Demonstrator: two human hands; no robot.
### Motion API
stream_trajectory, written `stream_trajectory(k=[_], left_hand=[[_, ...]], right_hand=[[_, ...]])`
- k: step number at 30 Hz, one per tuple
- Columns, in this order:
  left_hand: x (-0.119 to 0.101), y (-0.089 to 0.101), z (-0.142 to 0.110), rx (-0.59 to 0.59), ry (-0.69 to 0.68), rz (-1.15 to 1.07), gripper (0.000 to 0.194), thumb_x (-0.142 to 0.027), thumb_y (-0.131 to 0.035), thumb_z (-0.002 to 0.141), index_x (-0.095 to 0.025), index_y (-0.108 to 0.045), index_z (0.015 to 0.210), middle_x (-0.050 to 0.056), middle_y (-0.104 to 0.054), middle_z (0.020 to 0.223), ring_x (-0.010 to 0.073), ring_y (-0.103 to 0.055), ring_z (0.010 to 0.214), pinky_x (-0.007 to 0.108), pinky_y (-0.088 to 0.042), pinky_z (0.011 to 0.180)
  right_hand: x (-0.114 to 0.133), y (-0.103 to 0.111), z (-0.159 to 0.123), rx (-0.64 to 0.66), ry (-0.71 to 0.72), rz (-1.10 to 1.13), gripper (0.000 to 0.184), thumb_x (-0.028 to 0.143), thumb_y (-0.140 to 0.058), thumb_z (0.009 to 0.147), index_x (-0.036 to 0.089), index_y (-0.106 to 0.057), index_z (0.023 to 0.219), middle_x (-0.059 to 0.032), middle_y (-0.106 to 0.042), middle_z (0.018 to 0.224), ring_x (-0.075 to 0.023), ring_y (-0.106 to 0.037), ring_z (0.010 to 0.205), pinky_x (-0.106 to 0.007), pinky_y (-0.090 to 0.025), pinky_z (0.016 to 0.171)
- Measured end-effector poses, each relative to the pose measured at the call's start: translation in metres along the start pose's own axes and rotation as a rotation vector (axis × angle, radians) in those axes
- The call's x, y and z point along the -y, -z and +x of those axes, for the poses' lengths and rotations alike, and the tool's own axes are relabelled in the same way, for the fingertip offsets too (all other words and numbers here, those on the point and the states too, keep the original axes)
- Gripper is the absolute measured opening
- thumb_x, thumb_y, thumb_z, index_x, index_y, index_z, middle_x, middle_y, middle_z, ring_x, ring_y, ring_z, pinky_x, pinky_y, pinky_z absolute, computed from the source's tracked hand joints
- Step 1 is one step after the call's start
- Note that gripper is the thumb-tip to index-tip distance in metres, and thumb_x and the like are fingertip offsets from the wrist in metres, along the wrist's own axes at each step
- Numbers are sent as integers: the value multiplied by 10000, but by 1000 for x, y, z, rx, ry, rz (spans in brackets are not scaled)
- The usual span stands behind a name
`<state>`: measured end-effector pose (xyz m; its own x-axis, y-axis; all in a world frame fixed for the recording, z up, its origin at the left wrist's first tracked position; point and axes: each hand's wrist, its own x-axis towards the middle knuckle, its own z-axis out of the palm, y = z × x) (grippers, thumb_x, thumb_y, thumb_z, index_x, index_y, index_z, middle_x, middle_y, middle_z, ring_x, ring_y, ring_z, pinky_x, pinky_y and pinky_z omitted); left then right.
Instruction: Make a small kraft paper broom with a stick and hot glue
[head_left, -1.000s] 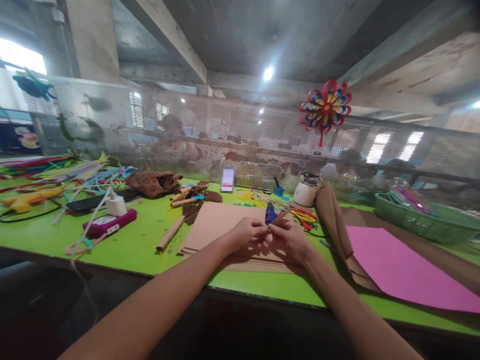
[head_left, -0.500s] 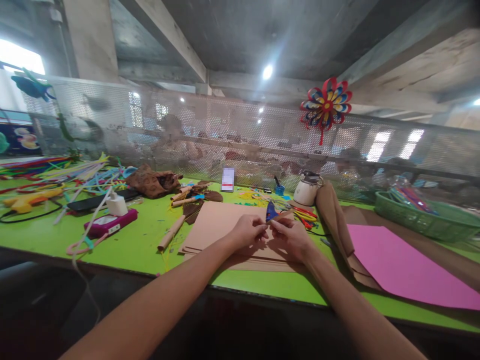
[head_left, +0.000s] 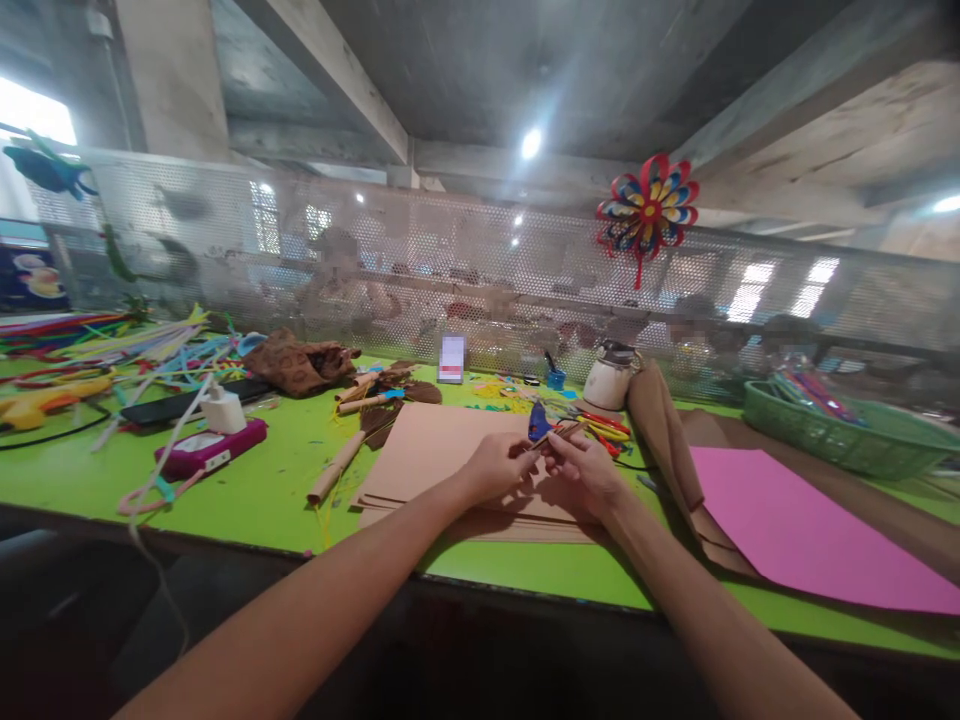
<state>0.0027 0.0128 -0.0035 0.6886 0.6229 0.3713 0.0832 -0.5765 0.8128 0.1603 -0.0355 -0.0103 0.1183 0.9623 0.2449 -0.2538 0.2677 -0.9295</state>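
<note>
Both my hands pinch a small, thin brown paper strip [head_left: 566,433] above a stack of brown paper sheets [head_left: 427,440]. My left hand [head_left: 496,466] is closed on its near end, with thumb and fingertips together. Closed from the other side, my right hand [head_left: 589,472] grips the strip near its middle, and its far end sticks out past the fingers. The fingers hide part of the strip. Just beyond my hands lies a blue glue gun [head_left: 538,422], partly covered by them. Pliers with red and yellow handles [head_left: 607,430] rest beside it.
To the left are a purple power strip [head_left: 214,450], a rolled brown paper tube [head_left: 337,468] and a yellow glue gun [head_left: 52,402]. A white kettle [head_left: 607,380], a pink sheet [head_left: 802,520] and a green basket [head_left: 847,440] stand or lie rightward. A perforated screen [head_left: 465,270] edges the table's back.
The brown strip shows more clearly between my hands now, tilted up to the right. My right fingers have shifted around it. The view has turned slightly to the right.
</note>
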Motion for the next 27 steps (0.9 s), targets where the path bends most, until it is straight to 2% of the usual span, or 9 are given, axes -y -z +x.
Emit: stream_trajectory(k=[2,4,7,10,15,19,22,27], left_hand=[[1,3,1,128,89,-308,349,-405,-434,831,-101,-604,835,69,-627,704,144,-571,597,256,-429,585],[0,6,1,220,148,-498,369,-403,-423,832,-85,-604,883,91,-641,733,158,-594,607,260,-431,568],[-3,10,-1,287,277,-695,356,-377,-453,812,-72,-598,926,104,-648,721,166,-604,603,233,-395,501],[-5,12,-2,304,377,-814,296,-341,-499,791,-74,-594,877,98,-636,680,155,-598,589,209,-368,470],[-3,12,-1,313,318,-769,262,-347,-599,763,-86,-584,787,79,-622,689,117,-576,591,194,-362,493],[2,8,0,214,222,-683,349,-434,-624,732,-91,-574,779,39,-598,650,89,-542,545,197,-361,506],[5,3,1,140,191,-505,393,-500,-584,732,-109,-549,748,12,-582,588,88,-527,472,201,-334,469],[7,-3,2,128,138,-273,346,-468,-479,794,-129,-534,751,-7,-554,527,96,-506,416,203,-330,431]], right_hand=[[2,1,0,33,-5,27,228,354,-729,658,148,-648,713,-9,-623,654,-80,-515,533,-214,-410,515],[4,1,-1,64,-10,36,203,333,-724,672,150,-657,730,-11,-635,682,-81,-528,567,-214,-416,547],[8,0,-3,114,-29,29,178,304,-716,687,155,-669,771,-16,-646,727,-90,-552,633,-213,-418,588],[11,-1,-5,178,-32,2,170,302,-701,703,152,-671,775,-12,-630,695,-90,-544,628,-213,-404,582],[10,1,-5,180,-21,-17,194,316,-707,689,166,-666,804,-14,-623,708,-94,-530,609,-233,-397,584],[2,2,-2,181,-54,-77,231,368,-674,714,169,-660,832,-34,-630,739,-118,-541,621,-268,-406,610],[-4,3,0,136,-32,-136,222,369,-679,704,161,-660,778,-28,-615,695,-118,-520,596,-266,-391,595],[-7,5,1,44,48,-224,222,358,-698,669,143,-641,662,4,-550,571,-91,-443,524,-239,-326,521]])
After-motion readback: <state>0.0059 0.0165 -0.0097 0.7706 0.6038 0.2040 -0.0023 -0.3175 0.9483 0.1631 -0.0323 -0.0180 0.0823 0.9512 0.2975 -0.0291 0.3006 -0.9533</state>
